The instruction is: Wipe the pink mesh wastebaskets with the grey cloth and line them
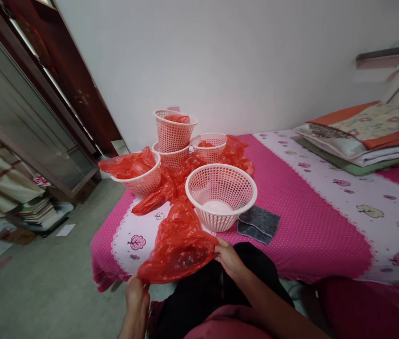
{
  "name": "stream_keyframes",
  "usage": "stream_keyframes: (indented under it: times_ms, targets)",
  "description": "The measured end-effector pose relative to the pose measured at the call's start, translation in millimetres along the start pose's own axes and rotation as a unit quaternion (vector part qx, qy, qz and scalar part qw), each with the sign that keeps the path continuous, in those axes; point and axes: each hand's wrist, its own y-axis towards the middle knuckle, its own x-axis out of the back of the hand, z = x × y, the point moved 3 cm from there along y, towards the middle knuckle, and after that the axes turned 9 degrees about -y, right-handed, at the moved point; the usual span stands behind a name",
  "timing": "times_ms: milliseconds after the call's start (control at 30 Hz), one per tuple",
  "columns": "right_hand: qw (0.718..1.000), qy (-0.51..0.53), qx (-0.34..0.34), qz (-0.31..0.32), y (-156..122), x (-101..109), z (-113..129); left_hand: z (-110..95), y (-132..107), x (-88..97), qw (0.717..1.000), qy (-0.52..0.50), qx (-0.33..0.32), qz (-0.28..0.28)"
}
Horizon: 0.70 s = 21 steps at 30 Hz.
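Note:
A red plastic bag (178, 245) is stretched between my two hands at the near edge of the bed. My left hand (136, 294) pinches its lower left corner. My right hand (229, 259) grips its right edge. Just beyond the bag stands an empty pink mesh basket (221, 194). Further back a basket (142, 176) is lined with a red bag, two baskets (174, 134) are stacked with a red bag in the top one, and another basket (209, 146) holds red plastic. Loose red bags (171, 186) lie among them.
A grey cloth (258, 223) lies right of the empty basket on the pink dotted bedsheet (301, 221). Folded bedding (365, 136) is piled at the far right. A glass-door cabinet (26, 127) and stacked books (36, 211) stand on the left by the floor.

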Motion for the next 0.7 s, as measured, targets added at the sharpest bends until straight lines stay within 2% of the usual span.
stream_keyframes:
  times_ms: [67, 133, 200, 267, 333, 367, 433, 533, 600, 700]
  targets:
    - [0.995, -0.082, 0.051, -0.026, 2, 4, 1, -2, -3, 10.2, 0.999, 0.033, -0.026, -0.011]
    - [0.973, -0.187, 0.123, -0.059, 0, 6, 6, -9, -7, 8.5, 0.990, 0.077, -0.104, 0.053]
    - [0.929, -0.304, 0.200, -0.071, -6, 1, 16, -12, -15, -4.9, 0.959, 0.123, -0.187, 0.173]
    - [0.870, -0.407, 0.277, -0.038, -16, -13, 25, -7, -24, -20.3, 0.926, 0.165, -0.213, 0.262]
    - [0.818, -0.474, 0.324, 0.017, -26, -31, 29, 1, -29, -31.1, 0.915, 0.204, -0.196, 0.289]
    - [0.805, -0.495, 0.324, 0.040, -29, -40, 29, 5, -31, -34.7, 0.913, 0.216, -0.185, 0.294]
    - [0.806, -0.515, 0.282, 0.071, -33, -53, 26, 11, -34, -38.2, 0.914, 0.222, -0.173, 0.291]
    - [0.841, -0.494, 0.198, 0.093, -35, -65, 20, 8, -40, -38.9, 0.913, 0.219, -0.190, 0.286]
    - [0.864, -0.466, 0.173, 0.084, -37, -67, 21, -4, -47, -37.9, 0.915, 0.201, -0.216, 0.274]
    - [0.882, -0.435, 0.166, 0.070, -39, -65, 26, -34, -59, -37.3, 0.918, 0.154, -0.240, 0.275]
